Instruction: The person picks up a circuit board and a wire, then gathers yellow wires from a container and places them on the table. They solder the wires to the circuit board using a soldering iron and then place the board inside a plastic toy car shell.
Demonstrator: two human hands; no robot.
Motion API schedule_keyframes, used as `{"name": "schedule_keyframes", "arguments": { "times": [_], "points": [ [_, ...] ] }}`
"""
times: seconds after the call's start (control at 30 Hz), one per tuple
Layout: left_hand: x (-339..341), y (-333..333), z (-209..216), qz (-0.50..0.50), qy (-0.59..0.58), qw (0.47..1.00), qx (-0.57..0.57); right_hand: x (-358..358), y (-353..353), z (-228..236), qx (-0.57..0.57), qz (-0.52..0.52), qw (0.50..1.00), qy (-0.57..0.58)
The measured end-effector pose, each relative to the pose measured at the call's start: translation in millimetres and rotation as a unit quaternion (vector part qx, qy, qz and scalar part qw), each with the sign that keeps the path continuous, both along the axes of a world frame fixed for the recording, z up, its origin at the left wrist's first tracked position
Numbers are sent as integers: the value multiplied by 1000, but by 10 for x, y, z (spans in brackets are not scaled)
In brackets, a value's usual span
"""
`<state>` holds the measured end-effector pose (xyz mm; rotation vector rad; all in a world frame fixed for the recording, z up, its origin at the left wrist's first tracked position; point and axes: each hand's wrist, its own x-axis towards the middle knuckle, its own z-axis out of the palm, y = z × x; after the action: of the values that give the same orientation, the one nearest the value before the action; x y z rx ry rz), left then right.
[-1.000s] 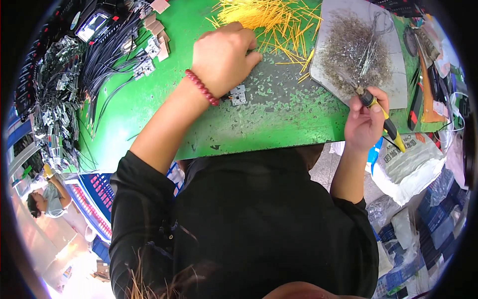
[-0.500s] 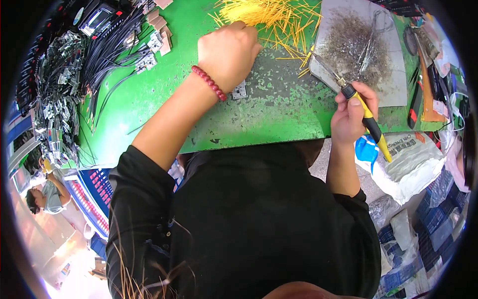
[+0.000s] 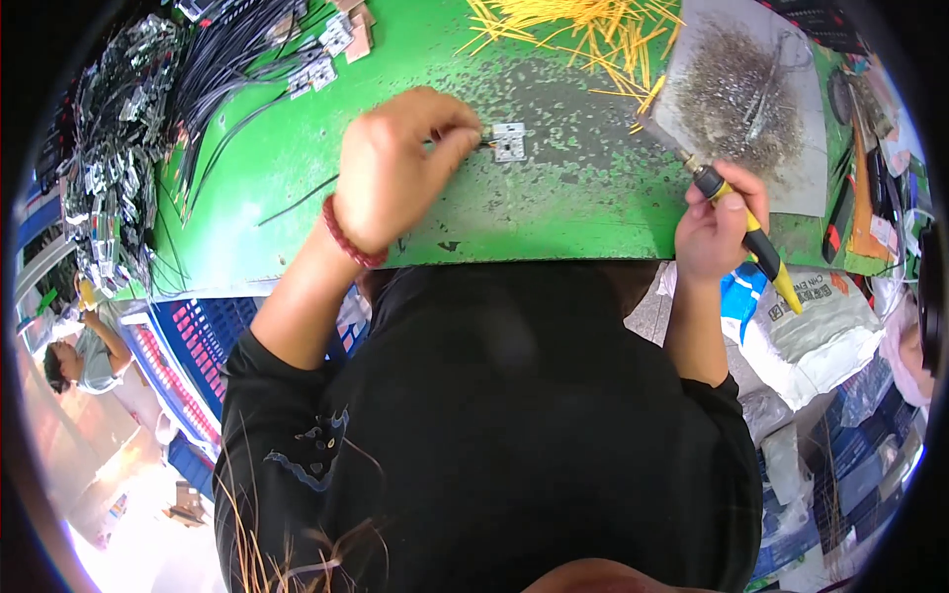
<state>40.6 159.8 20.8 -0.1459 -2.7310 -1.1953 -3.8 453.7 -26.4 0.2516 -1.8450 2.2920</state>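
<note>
My left hand, with a beaded bracelet at the wrist, is over the green worktable. Its thumb and forefinger pinch a black cable just left of a small white circuit board, which lies on the worn patch of the table. The cable passes under the hand and its tail comes out to the left. A yellow and black soldering iron is gripped in my right hand, its tip pointing up and left. That tip hovers between the board and a grey, residue-covered sheet.
Loose yellow sticks are heaped at the far edge of the green table. Black cables with small boards are bundled at the far left, beside a pile of shiny metallic parts. Tweezers rest on the sheet.
My left hand has come away from the yellow sticks, moving left and nearer, and now pinches the cable beside the board. My right hand still holds the soldering iron, shifted slightly right in view.
</note>
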Motion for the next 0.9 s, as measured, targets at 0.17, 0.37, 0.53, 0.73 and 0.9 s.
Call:
{"name": "schedule_keyframes", "arguments": {
  "times": [0.17, 0.37, 0.53, 0.73, 0.9],
  "points": [
    [270, 135, -179, 14, 49, 996, -70, 213, -376, 88, 6, 120, 991, -60],
    [261, 117, -303, 41, 81, 989, -115, 185, -585, 11, 15, 129, 991, -32],
    [225, 109, -348, 40, 104, 987, -113, 233, -641, -13, 62, 118, 991, 22],
    [212, 103, -369, 40, 115, 986, -110, 215, -619, -37, 67, 136, 988, 36],
    [205, 101, -384, 43, 127, 985, -106, 227, -620, -10, 93, 146, 985, 20]
  ]
}}
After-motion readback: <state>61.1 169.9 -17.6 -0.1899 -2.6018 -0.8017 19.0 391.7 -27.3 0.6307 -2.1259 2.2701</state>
